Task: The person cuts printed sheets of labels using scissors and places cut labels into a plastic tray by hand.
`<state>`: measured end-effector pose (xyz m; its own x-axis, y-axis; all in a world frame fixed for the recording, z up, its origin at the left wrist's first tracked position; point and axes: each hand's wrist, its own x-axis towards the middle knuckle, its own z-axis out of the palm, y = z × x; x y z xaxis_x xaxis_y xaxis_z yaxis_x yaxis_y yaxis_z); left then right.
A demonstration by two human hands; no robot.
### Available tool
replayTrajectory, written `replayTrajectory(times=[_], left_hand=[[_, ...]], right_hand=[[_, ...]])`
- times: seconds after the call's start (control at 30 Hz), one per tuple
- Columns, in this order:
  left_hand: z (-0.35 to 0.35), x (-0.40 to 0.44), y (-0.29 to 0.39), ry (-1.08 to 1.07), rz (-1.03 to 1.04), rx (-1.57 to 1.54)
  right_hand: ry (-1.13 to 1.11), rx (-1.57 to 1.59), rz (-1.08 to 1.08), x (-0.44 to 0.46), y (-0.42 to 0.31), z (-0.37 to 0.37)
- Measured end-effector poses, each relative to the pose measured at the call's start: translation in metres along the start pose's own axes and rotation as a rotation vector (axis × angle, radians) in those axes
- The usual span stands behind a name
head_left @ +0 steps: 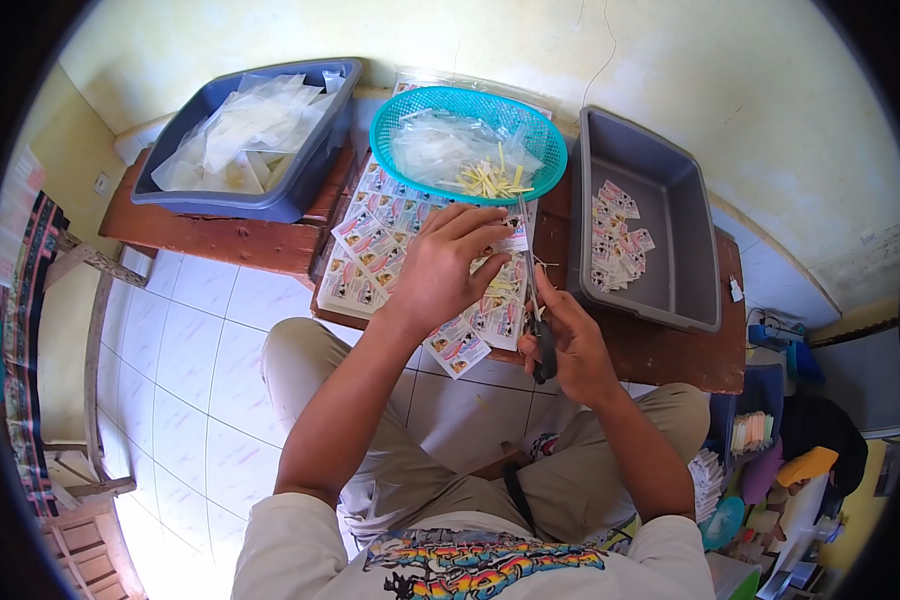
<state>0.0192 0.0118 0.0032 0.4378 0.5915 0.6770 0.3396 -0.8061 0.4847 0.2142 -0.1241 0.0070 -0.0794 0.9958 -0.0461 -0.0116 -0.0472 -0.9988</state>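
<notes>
My right hand [573,345] grips a pair of scissors [543,345] by its black handles, with the blades pointing away from me. The blades run along the right edge of a small printed label [515,232]. My left hand [452,262] pinches this label, its fingers bent and partly hiding it. Below both hands lie sheets of printed labels [370,250], stacked and overlapping on the wooden bench. One loose label piece [457,347] sticks out over the bench's front edge. A turquoise basket [382,150] with clear plastic pieces and yellowish strips [495,178] stands just beyond my hands.
A grey tub [675,215] at the right holds several cut labels [618,240]. On the left, a blue tub [240,205] is filled with plastic bags [250,125]. The wooden bench [670,358] stands against the wall. Another person [820,440] is at the lower right, among containers.
</notes>
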Motion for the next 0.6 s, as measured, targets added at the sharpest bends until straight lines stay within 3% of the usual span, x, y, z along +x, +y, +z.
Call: replayTrajectory(times=[0.6], left_hand=[[-0.0047, 0.0012, 0.0010, 0.004, -0.008, 0.004]], right_hand=[[0.027, -0.087, 0.066, 0.0029, -0.0005, -0.0014]])
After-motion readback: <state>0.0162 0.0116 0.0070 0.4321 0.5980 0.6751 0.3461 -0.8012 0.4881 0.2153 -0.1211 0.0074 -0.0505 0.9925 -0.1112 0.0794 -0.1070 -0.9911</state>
